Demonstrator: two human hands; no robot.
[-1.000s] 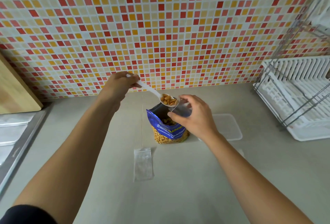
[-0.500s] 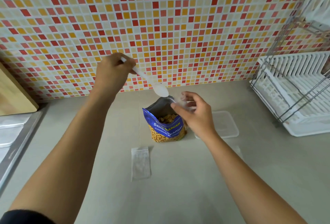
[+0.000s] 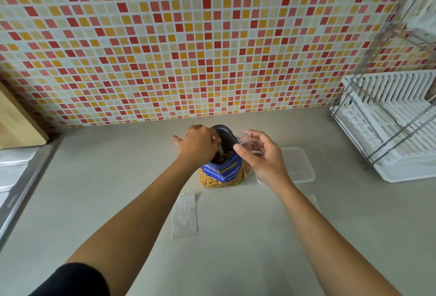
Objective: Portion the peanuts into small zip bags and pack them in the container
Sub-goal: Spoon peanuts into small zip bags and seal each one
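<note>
The left grip (image 3: 198, 142), holding the spoon (image 3: 220, 152), has dipped into the peanut bag (image 3: 221, 174). The right grip (image 3: 262, 158) still pinches the zip bag (image 3: 245, 141).

A grey counter (image 3: 113, 191) meets a tiled wall (image 3: 188, 35) at its back. A dish rack (image 3: 389, 135) stands at its right; a wooden board (image 3: 16, 125) and a sink (image 3: 14, 170) are at its left.

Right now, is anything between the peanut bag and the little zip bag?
Nothing visible: the right hand holds the small zip bag open beside the peanut bag, where the left hand holds a spoon.
</note>
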